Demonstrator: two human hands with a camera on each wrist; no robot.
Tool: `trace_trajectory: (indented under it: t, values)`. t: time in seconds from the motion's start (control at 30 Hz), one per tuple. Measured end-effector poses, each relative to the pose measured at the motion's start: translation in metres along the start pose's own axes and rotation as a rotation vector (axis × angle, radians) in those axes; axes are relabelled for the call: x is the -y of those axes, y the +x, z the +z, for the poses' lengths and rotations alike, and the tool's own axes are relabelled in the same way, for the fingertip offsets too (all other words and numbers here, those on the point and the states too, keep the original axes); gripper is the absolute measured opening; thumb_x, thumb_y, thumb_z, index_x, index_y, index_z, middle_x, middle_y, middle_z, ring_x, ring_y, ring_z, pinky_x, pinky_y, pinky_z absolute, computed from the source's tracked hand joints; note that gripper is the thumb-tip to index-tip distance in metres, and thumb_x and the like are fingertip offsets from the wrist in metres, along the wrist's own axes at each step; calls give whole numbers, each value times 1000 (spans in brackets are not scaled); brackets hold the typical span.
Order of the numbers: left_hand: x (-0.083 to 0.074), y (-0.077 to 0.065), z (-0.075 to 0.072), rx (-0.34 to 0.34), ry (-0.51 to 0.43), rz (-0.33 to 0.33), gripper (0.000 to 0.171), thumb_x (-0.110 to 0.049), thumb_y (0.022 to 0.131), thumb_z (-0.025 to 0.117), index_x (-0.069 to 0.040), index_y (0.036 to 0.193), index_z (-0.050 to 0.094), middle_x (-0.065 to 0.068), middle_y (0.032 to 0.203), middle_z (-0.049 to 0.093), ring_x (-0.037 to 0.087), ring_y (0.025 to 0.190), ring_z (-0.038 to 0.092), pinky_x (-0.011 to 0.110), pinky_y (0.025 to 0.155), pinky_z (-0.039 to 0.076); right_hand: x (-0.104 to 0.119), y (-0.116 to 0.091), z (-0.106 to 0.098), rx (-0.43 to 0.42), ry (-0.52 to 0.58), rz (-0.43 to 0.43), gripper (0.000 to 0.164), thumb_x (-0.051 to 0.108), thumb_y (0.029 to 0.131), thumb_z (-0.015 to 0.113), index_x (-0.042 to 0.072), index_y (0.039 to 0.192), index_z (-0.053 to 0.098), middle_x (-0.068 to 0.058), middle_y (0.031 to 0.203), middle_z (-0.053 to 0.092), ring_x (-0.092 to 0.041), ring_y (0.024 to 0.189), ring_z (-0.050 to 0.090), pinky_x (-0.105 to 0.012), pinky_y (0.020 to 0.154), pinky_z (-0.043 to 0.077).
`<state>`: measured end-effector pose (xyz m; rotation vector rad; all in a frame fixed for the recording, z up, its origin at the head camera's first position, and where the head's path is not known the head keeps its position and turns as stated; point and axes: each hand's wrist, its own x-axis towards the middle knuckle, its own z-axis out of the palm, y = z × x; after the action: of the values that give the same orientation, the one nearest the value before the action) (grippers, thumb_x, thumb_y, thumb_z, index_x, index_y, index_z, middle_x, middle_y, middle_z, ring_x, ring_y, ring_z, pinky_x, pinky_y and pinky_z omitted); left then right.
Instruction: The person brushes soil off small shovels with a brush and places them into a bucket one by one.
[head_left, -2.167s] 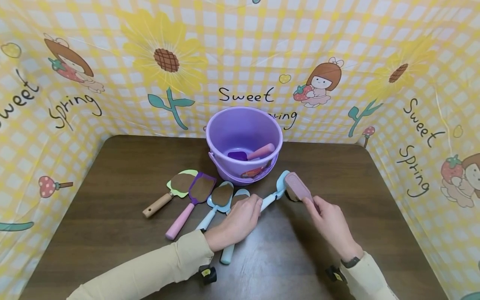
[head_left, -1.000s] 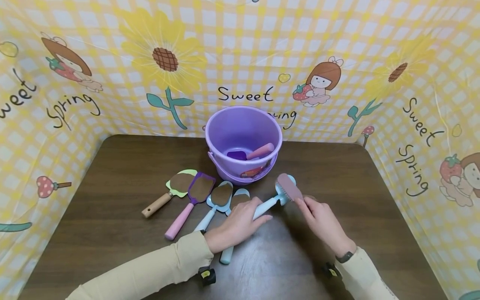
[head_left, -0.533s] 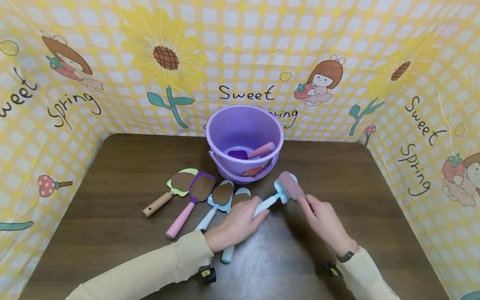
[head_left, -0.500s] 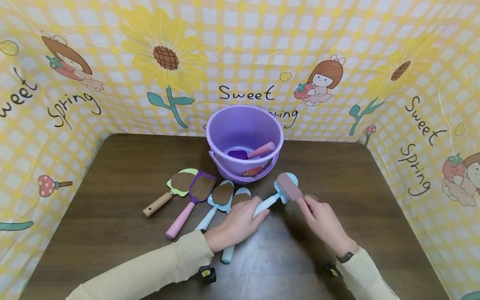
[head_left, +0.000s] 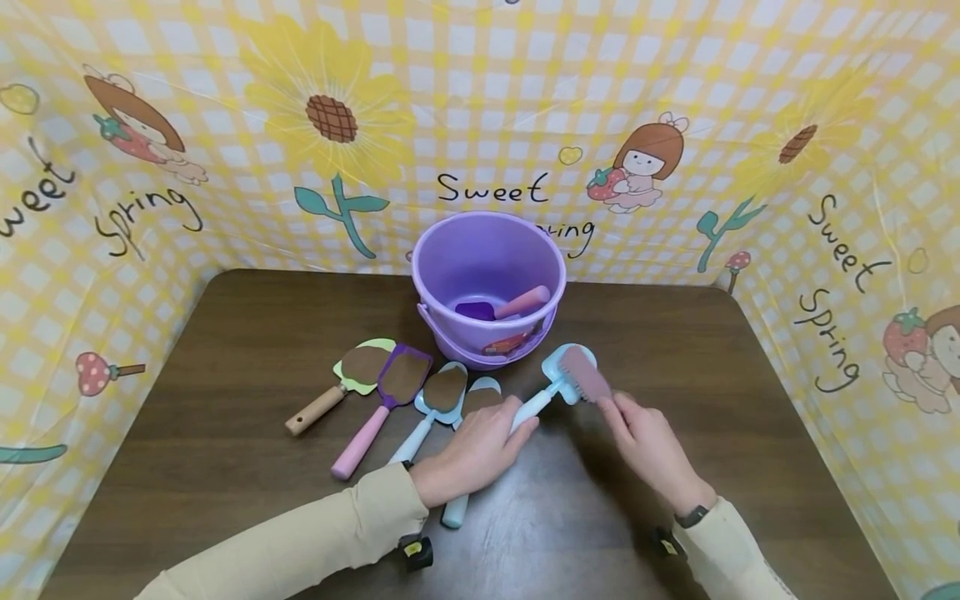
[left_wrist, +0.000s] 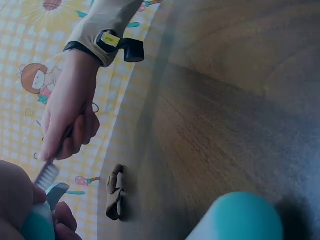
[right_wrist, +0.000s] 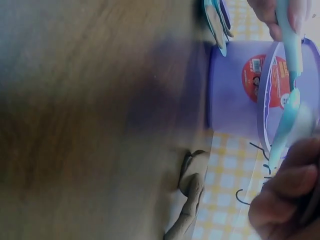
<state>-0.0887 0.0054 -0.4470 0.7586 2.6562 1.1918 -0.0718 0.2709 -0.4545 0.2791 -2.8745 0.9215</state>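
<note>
My left hand point(head_left: 474, 450) grips the handle of a light blue toy shovel point(head_left: 557, 360), held above the table with its blade toward the right. In my right hand point(head_left: 654, 446) is a dusty-pink brush point(head_left: 587, 373), pinched near its end; its head overlaps the shovel's blade. White bristles show in the left wrist view, facing the shovel. Contact between bristles and blade is blurred in the right wrist view. A brown lump point(left_wrist: 115, 192) lies on the table beyond the hands. Beneath my left forearm and hand are partly hidden blue-handled shovels, including one pale blue shovel point(head_left: 454, 510).
A purple bucket point(head_left: 487, 337) stands at the back middle, a pink-handled purple shovel point(head_left: 522, 302) inside. Left of my hands lie a green shovel with wooden handle point(head_left: 315, 410), a purple shovel with pink handle point(head_left: 360, 442) and a blue shovel point(head_left: 441, 392), brown filling their blades.
The brush has gone from beside the shovel to over its blade and shifts back and forth there. The blade has turned to show more of its face. My left hand stays nearly in place.
</note>
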Motion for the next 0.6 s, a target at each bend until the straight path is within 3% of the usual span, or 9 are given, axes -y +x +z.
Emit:
trace_trajectory:
  t: [0.17,0.33,0.43,0.5,0.6]
  values:
    - [-1,2,0,5,-15,-12,21,-24,108,58,-5,100,56,0,70,46,12,57,44,27,50,38,-2,-3,3,23,-8,-96,23,13,102,67,15,83,54,12,63,32,-3,53,35,-24,50,34]
    - [-1,3,-1,2,-13,-4,20,-23,107,59,-6,99,55,0,70,45,13,57,44,27,51,38,-6,0,0,-24,-92,9,29,21,107,59,11,82,51,5,64,33,-12,54,39,-29,52,36]
    - [-1,3,-1,6,-14,2,20,-24,108,58,-5,100,56,0,70,46,12,58,44,27,51,39,-8,1,-2,-55,-89,81,35,27,111,52,9,81,49,2,64,34,-15,54,39,-31,52,34]
    - [-2,3,-1,11,-17,4,21,-25,108,57,-5,101,56,0,70,46,12,58,44,27,51,39,-9,1,-2,-66,-50,83,35,26,112,50,10,81,49,3,64,34,-14,54,39,-30,51,34]
    - [-3,2,-2,12,-36,10,22,-25,109,56,-5,101,54,0,70,46,12,57,44,27,51,39,-9,-1,0,-48,37,8,25,19,109,55,8,86,54,5,66,36,-11,56,41,-27,51,36]
